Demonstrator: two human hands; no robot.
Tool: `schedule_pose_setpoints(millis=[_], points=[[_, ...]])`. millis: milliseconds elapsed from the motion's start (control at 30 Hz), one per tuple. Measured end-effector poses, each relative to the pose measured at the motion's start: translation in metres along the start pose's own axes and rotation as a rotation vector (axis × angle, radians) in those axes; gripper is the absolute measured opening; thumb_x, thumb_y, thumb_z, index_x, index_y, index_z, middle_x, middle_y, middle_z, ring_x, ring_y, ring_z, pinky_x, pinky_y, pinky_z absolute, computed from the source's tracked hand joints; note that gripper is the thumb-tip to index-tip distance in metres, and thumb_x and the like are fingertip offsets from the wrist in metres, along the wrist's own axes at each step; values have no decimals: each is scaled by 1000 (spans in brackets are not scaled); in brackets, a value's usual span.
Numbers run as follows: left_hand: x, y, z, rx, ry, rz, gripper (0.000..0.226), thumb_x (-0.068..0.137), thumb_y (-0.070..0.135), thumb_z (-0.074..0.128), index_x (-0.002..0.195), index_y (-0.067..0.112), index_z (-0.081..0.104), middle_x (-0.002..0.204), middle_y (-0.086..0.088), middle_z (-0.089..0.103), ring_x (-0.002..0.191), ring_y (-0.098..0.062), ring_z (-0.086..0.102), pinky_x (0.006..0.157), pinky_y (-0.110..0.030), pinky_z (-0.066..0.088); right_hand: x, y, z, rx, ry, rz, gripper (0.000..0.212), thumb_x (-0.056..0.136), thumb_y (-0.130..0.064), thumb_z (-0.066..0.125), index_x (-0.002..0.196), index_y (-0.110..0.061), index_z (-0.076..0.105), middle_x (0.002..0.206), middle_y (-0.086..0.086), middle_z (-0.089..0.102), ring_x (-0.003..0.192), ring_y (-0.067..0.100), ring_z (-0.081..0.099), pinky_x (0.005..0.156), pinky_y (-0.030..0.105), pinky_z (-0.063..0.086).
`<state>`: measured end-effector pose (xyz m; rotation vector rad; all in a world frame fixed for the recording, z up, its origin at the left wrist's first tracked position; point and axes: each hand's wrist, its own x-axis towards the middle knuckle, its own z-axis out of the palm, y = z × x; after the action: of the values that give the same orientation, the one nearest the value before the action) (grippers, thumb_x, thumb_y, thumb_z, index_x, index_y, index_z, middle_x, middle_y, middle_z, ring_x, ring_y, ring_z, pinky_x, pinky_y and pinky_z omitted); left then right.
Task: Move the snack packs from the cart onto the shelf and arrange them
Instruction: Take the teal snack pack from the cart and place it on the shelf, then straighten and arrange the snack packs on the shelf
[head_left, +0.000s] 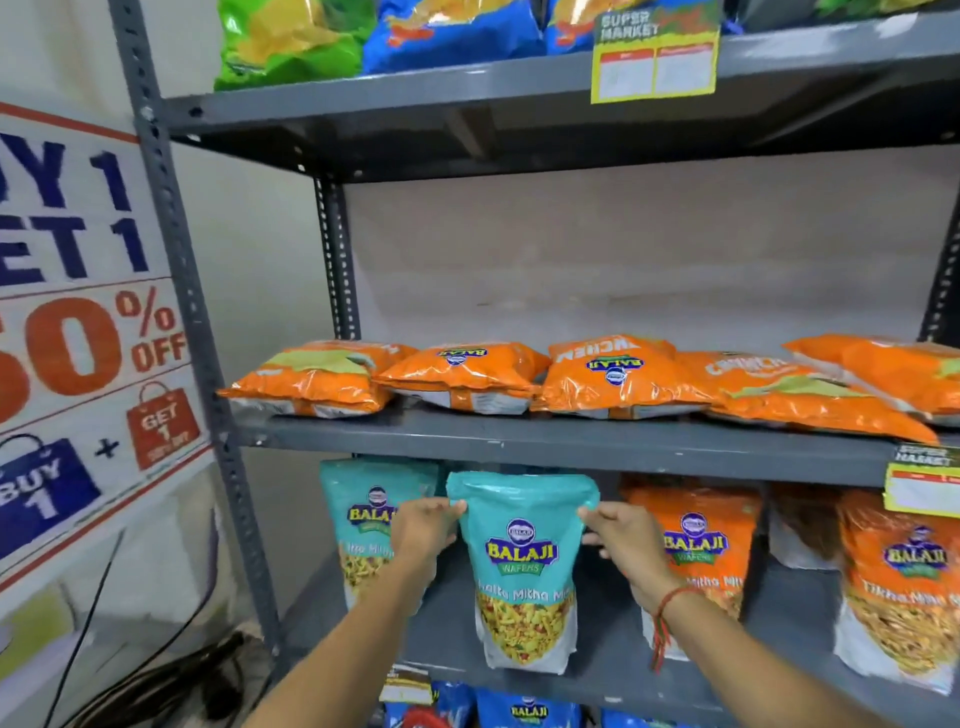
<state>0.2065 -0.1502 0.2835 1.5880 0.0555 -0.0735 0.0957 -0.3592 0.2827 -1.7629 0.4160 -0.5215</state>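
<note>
A teal Balaji snack pack (522, 566) stands upright near the front of the lower grey shelf (613, 670). My left hand (423, 535) pinches its top left corner and my right hand (626, 543) grips its upper right edge. A second teal pack (363, 525) stands behind it to the left, partly hidden by my left hand. Orange Balaji packs (696, 551) stand to the right on the same shelf. The cart is out of view.
Several orange packs (618, 379) lie flat on the middle shelf (519, 441). Green and blue bags fill the top shelf (415, 93). A sale poster (78, 338) hangs at left, dark cables (171, 686) lie below it, and blue packs (527, 709) sit lower down.
</note>
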Motion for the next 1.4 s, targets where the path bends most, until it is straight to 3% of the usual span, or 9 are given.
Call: schedule_pose_setpoints(millis=[100, 533, 600, 700, 767, 900, 1167, 1300, 1400], points=[[19, -9, 18, -10, 18, -13, 10, 72, 17, 77, 74, 8, 74, 86, -15, 72, 79, -27, 67, 56, -26, 56, 25, 16, 4, -21, 22, 15, 18, 85, -24, 63, 72, -15, 72, 81, 2, 75, 71, 11, 71, 62, 30, 48], [69, -56, 53, 103, -57, 175, 18, 77, 30, 72, 60, 26, 70, 68, 6, 71, 77, -18, 67, 79, -40, 55, 70, 68, 9, 241, -95, 122, 7, 87, -29, 60, 93, -26, 63, 106, 1, 69, 94, 13, 62, 75, 31, 45], [64, -82, 53, 173, -141, 183, 12, 74, 36, 73, 79, 25, 71, 85, 5, 75, 87, -17, 69, 84, -37, 56, 66, 92, 9, 234, -265, 167, 30, 82, -35, 66, 111, -29, 57, 117, -6, 62, 108, 10, 56, 85, 29, 42], [64, -147, 53, 279, -266, 10, 77, 50, 60, 80, 114, 22, 57, 115, 2, 68, 104, -17, 65, 94, -43, 52, 60, 138, 17, 110, -377, 272, 100, 60, -34, 82, 143, -22, 26, 139, 1, 39, 133, 23, 37, 106, 36, 33], [67, -183, 54, 266, -315, -53, 98, 35, 67, 82, 117, 23, 53, 118, 0, 68, 108, -16, 63, 98, -43, 50, 56, 160, 25, 74, -441, 291, 112, 51, -22, 83, 144, -14, 21, 137, 3, 39, 134, 24, 37, 106, 32, 33], [55, -191, 52, 292, -279, -86, 76, 36, 57, 85, 102, 33, 56, 106, 9, 71, 97, -4, 65, 93, -32, 52, 55, 195, 46, 92, -462, 302, 95, 32, -20, 87, 117, -8, 45, 113, 3, 63, 90, 1, 67, 74, 15, 51], [56, -195, 59, 315, -212, -33, 59, 56, 25, 87, 107, 19, 58, 100, 7, 69, 77, 21, 60, 65, 0, 45, 71, 217, 55, 91, -440, 262, 56, 62, -7, 80, 109, -17, 51, 110, -4, 70, 94, 1, 67, 72, 15, 51], [34, -189, 62, 360, -137, 8, 48, 65, 24, 82, 101, 31, 50, 97, 11, 64, 83, 0, 65, 73, -16, 54, 55, 209, 51, 124, -422, 261, 79, 54, -16, 85, 122, -25, 45, 123, -5, 62, 109, 9, 61, 86, 22, 49], [9, -185, 61, 500, -56, 106, 35, 67, 41, 76, 91, 35, 50, 91, 12, 67, 77, -8, 66, 73, -35, 55, 30, 202, 39, 77, -355, 235, 120, 39, -48, 90, 140, -29, 28, 132, -8, 42, 125, 13, 41, 105, 36, 39]])
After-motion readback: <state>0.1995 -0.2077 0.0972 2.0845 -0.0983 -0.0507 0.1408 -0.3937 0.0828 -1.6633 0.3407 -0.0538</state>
